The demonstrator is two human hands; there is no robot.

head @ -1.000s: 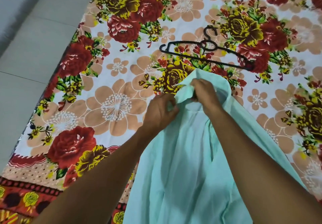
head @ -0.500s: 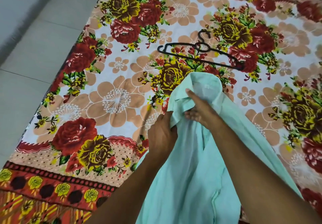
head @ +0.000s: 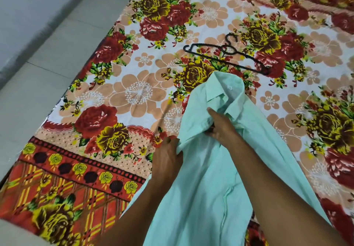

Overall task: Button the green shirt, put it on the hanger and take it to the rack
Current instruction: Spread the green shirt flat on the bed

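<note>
The pale green shirt (head: 206,178) lies front up on the flowered blanket, collar (head: 226,88) pointing away from me. My left hand (head: 167,159) pinches the shirt's left front edge a little below the collar. My right hand (head: 222,125) grips the cloth at the placket just under the collar, fingers curled into the fabric. A black plastic hanger (head: 228,54) lies flat on the blanket just beyond the collar, apart from the shirt. No rack is in view.
The flowered blanket (head: 134,96) covers the floor, with its red patterned border at the near left. Grey floor tiles (head: 38,58) run along the left side beyond the blanket's edge.
Both hands have slid down from the collar to the upper front of the shirt, leaving the collar spread flat. The camera has tipped so the scene sits lower and farther right.
</note>
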